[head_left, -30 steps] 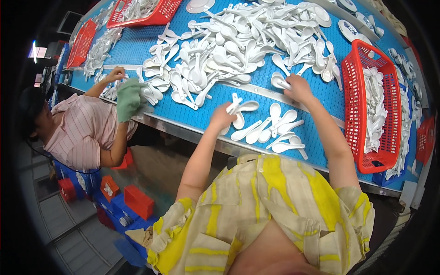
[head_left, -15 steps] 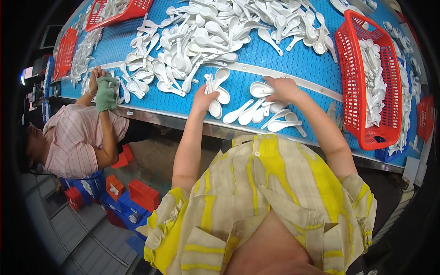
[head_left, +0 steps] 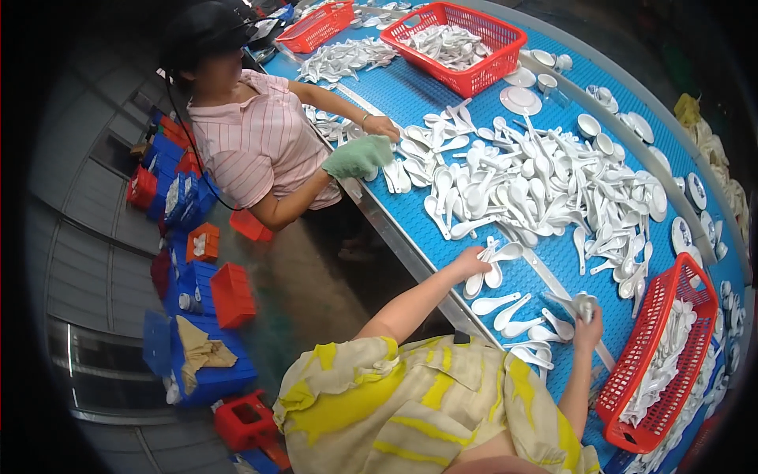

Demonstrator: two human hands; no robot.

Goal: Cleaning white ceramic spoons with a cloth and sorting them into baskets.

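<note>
White ceramic soup spoons cover much of the blue belt. My left hand (head_left: 471, 263) is closed round a few spoons (head_left: 507, 252), with their bowls fanned out past the fingers. My right hand (head_left: 588, 330), also closed, grips one or more spoons (head_left: 586, 305) just above the belt, left of a red basket (head_left: 643, 347); the exact number is hidden. Between my hands lie several loose spoons (head_left: 513, 328), side by side near the belt's front edge. Beyond them spreads a large heap of spoons (head_left: 545, 178).
At the left a co-worker, one hand in a green glove or cloth (head_left: 359, 158), handles spoons. A red basket of spoons (head_left: 493, 75) stands at the far side. Plates and bowls (head_left: 521, 100) sit along the far strip. Blue and red crates (head_left: 233, 296) stand behind on the left.
The view has swung left, bringing the co-worker further in. My right hand has lifted from the loose spoons with spoons in it, toward the right basket. My left hand keeps its spoons.
</note>
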